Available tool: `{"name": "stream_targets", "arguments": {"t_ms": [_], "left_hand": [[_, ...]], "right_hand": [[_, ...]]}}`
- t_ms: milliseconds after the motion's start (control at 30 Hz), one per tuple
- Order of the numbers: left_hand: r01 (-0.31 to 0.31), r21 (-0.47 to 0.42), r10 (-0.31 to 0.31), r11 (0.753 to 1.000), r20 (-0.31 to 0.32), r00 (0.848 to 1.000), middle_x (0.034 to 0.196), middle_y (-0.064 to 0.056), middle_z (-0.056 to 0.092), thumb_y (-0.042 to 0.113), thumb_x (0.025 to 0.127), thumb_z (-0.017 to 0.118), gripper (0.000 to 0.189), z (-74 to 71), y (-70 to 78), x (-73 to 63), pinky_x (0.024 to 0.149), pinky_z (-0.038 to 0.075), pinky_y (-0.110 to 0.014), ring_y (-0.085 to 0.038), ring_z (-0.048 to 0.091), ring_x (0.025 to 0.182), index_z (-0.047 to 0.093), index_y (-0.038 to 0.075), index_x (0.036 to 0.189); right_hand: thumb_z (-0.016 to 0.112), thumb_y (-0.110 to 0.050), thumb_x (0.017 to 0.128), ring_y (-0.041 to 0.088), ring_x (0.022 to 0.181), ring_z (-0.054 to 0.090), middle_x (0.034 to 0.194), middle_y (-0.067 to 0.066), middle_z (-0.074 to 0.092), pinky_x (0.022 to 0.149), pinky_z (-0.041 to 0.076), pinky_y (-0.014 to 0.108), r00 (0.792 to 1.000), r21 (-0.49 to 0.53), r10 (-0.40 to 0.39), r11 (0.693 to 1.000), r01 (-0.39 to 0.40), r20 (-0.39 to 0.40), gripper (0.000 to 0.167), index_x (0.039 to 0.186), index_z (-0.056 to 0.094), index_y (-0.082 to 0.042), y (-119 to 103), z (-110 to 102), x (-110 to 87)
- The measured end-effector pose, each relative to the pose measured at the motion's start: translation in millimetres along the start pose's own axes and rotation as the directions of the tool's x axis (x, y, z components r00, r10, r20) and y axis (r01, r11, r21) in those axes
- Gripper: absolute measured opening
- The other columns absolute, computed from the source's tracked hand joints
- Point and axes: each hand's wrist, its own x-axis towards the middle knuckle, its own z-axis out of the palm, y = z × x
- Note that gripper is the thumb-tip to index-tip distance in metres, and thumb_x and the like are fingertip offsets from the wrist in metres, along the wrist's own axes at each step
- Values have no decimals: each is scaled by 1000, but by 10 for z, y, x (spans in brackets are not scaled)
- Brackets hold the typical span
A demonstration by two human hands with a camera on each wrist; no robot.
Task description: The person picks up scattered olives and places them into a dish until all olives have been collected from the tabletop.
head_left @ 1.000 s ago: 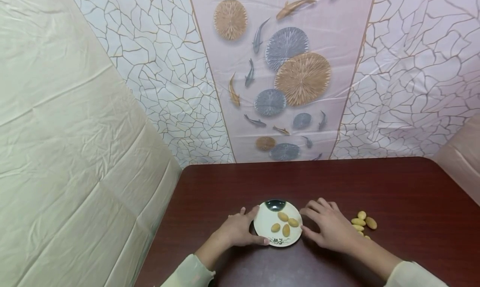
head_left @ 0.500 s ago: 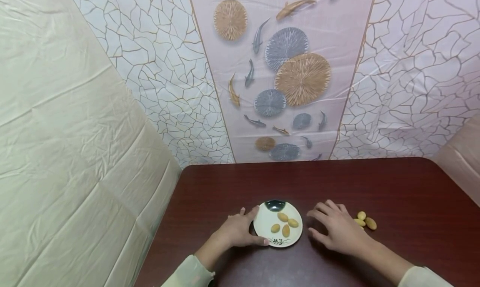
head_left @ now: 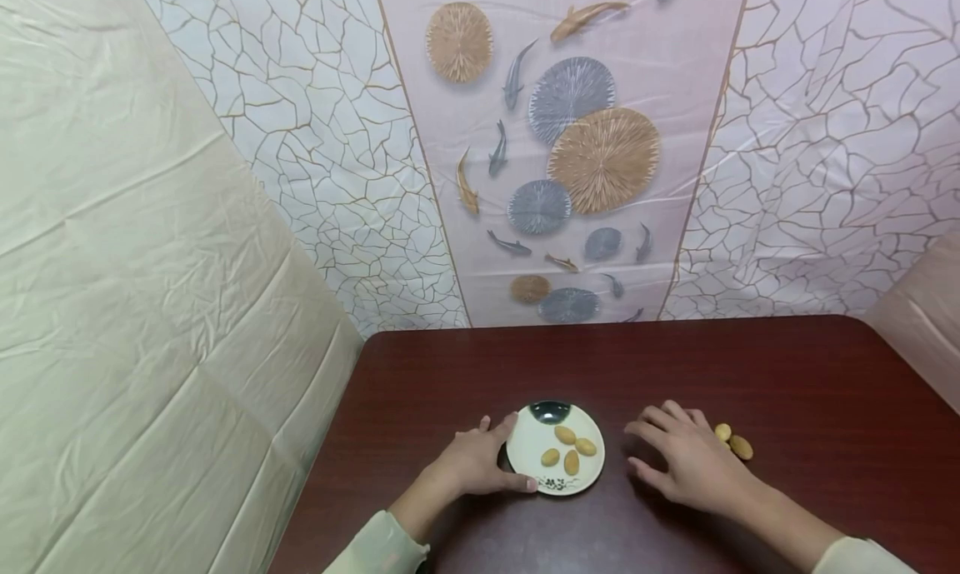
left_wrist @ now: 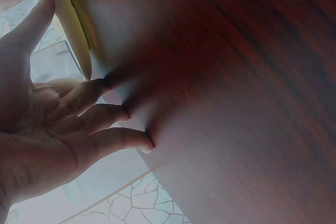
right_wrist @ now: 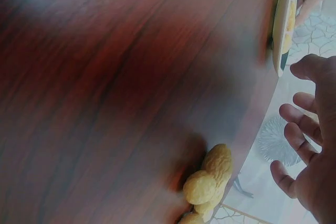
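Plate [head_left: 529,442], round and glossy white, lies flat on the table [head_left: 622,361] between the person's two hands. The left hand [head_left: 471,466] is spread wide at its rim: the thumb touches the near left edge, the forefinger lies along the far left, and the other fingertips meet the tabletop. The right hand [head_left: 693,461] is relaxed, thumb and fingers parted and holding nothing, between the plate and some loose pieces [head_left: 741,447] that it partly hides. Seen from the right wrist, these pieces touch one another, one wrinkled and golden brown, another smoother, rounder and paler yellow.

Four similar ovals [head_left: 565,435] rest on the plate, below a dark, shiny patch [head_left: 550,412] and above a small dark floral sprig [head_left: 553,484]. The table is polished, reddish-brown, with streaked grain and rounded far corners. Beyond hangs a creased backdrop [head_left: 491,278] printed with fish, textured discs and crackled lines.
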Motion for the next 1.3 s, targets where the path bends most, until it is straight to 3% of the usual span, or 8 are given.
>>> {"name": "stream_targets", "arguments": {"t_ms": [333, 900, 1300], "left_hand": [[1, 6, -1, 1000, -2, 1000, 169, -23, 52, 68, 85, 87, 117, -2, -9, 16, 129, 36, -73, -46, 40, 163, 34, 15, 175], [4, -2, -4, 1000, -7, 1000, 168, -23, 53, 69, 84, 88, 118, 61, -36, 24, 128, 37, -74, -47, 41, 163, 34, 16, 175], [13, 8, -13, 1000, -4, 1000, 170, -21, 51, 71, 84, 87, 119, 42, -26, 39, 127, 38, -74, -47, 41, 163, 34, 17, 175]], "right_hand": [[100, -32, 76, 15, 97, 58, 109, -12, 70, 74, 47, 45, 999, -9, 11, 1000, -12, -31, 43, 113, 80, -24, 123, -9, -106], [99, -34, 76, 14, 95, 56, 105, -11, 68, 74, 49, 51, 999, -58, 39, 997, -40, -15, 40, 110, 81, -23, 203, -72, -243], [99, -32, 76, 18, 94, 57, 102, -10, 66, 73, 49, 54, 992, -99, 126, 987, -124, 19, 36, 106, 81, -20, 341, -81, -367]]}}
